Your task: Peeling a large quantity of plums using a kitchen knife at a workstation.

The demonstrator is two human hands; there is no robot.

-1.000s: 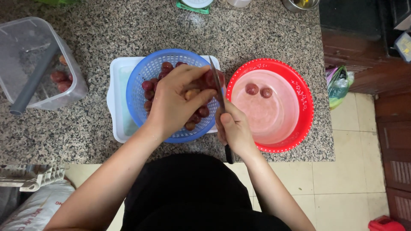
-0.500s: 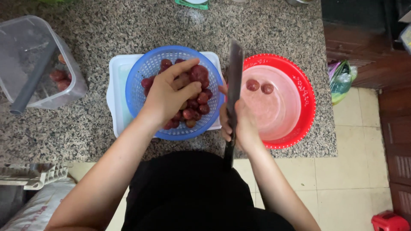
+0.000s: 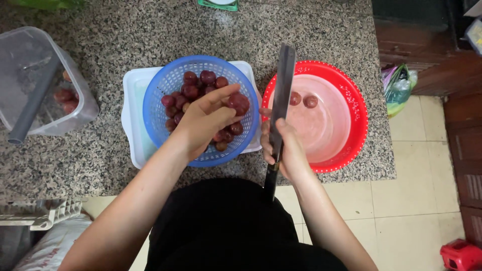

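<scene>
Two bowls sit side by side on the speckled granite counter (image 3: pixel 150 35), and everything else can be placed from the blue colander (image 3: pixel 165 88). It rests in a white rectangular tray (image 3: pixel 131 125) whose corners show behind and to its left; the tray's floor is mostly covered. Just right of the colander, rims nearly touching, stands a red plastic basin (image 3: pixel 351 100) with two peeled-looking reddish fruits (image 3: pixel 303 100) on its pale bottom. Well left of the colander a clear plastic container (image 3: pixel 75 85) holds a grey bar and a few dark red fruits, blurred through its wall and cut off by the picture's edge. Below and left of the colander, off the counter, a white rack (image 3: pixel 45 213) is only partly visible.

Above the colander's near half, the left hand (image 3: pixel 203 123) pinches one dark red fruit (image 3: pixel 238 103) between thumb and fingertips, hiding many of the fruits heaped beneath. Between colander and basin, the right hand (image 3: pixel 281 148) is clenched around the handle of a long knife (image 3: pixel 282 85), blade pointing away over the basin's rim; its handle end is lost against the black clothing.
</scene>
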